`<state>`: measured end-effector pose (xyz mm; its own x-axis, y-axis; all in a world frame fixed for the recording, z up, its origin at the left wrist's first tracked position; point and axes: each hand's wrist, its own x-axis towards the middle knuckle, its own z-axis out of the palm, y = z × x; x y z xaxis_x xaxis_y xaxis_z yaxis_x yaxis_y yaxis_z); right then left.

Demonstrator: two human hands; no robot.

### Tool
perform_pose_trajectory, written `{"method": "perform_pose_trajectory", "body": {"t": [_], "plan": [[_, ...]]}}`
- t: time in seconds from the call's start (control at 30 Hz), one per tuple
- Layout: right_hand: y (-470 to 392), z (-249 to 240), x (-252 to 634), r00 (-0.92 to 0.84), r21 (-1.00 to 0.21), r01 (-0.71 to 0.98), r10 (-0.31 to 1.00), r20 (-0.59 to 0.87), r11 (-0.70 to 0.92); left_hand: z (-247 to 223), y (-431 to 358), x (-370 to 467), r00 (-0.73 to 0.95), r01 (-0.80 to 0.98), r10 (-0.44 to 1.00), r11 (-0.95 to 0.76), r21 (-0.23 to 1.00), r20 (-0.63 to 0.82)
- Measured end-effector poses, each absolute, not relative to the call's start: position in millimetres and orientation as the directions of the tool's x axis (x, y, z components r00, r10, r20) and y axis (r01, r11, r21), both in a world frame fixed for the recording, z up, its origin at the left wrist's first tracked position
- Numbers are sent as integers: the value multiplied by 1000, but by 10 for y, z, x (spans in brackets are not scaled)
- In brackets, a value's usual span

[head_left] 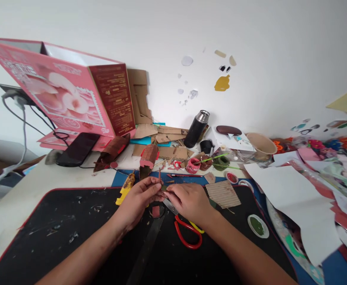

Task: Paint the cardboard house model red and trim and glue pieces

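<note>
My left hand (145,194) is closed, with a thin reddish-brown stick (159,175) standing up from its fingertips. Close against it, my right hand (188,198) is pinched shut; its fingertips meet the left ones around a small dark green bit (164,188), and I cannot tell which hand grips that. Red-handled scissors (188,242) lie beneath the right hand, their blades partly hidden. A yellow cut-out piece (126,190) with a brown top lies left of my left hand. Just behind the hands stands a brown painted cardboard piece (149,155).
Paint pots, including a pink one (192,166), stand behind a paintbrush (188,175). Corrugated cardboard (223,194) and a lid of green paint (258,226) lie to the right. Farther back are a black flask (195,130), a phone (78,149) and a pink box (63,91).
</note>
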<state>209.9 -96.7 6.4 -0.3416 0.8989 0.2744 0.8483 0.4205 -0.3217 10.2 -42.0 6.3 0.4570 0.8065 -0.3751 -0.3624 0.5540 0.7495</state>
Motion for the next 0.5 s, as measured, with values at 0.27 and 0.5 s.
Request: {"method": "perform_pose_trajectory", "body": {"t": [0.27, 0.5], "plan": [[-991, 37, 2077, -285, -512, 751, 903, 321, 418, 8, -388, 83, 447, -256, 830, 476, 841, -334], [-947, 53, 2105, 128, -877, 480, 987, 100, 27, 37, -378, 59, 498, -159, 835, 354, 922, -234]]}}
